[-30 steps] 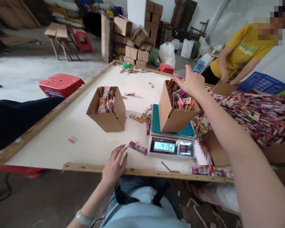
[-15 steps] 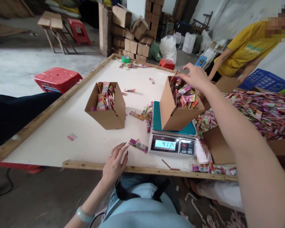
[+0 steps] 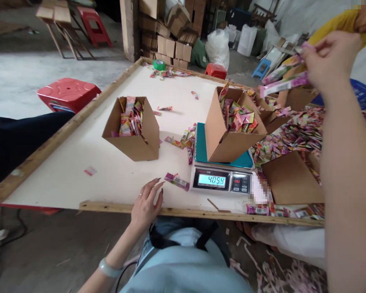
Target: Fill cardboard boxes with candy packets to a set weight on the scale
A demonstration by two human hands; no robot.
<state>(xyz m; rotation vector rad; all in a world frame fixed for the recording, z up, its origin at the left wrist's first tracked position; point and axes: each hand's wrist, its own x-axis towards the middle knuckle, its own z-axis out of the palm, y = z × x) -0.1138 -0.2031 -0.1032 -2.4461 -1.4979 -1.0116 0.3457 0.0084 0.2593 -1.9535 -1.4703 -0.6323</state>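
My right hand [image 3: 332,61] is raised at the upper right, its fingers closed on a few wrapped candies [image 3: 285,83] that hang down to the left. Below it, a cardboard box [image 3: 221,134] full of wrapped candies stands on a digital scale [image 3: 212,181], whose display appears to read 405.8. My left hand [image 3: 146,203] rests on the table's near edge, fingers spread and holding nothing. Just beyond its fingertips lies a purple candy packet [image 3: 177,181]. A second filled cardboard box [image 3: 131,146] stands on the table to the left.
A wooden rim [image 3: 110,206] edges the white table [image 3: 64,175]. Loose candies are heaped at the right [image 3: 301,134] around more open cardboard boxes [image 3: 289,179]. Green tape [image 3: 159,65] lies at the far edge. A red stool [image 3: 68,93] is at the left; a person in yellow [image 3: 338,24] stands opposite.
My right hand has lifted from the box on the scale, moving up and right with a few candies. The display dropped from about 411.4 to 405.8. My left hand stays in place.
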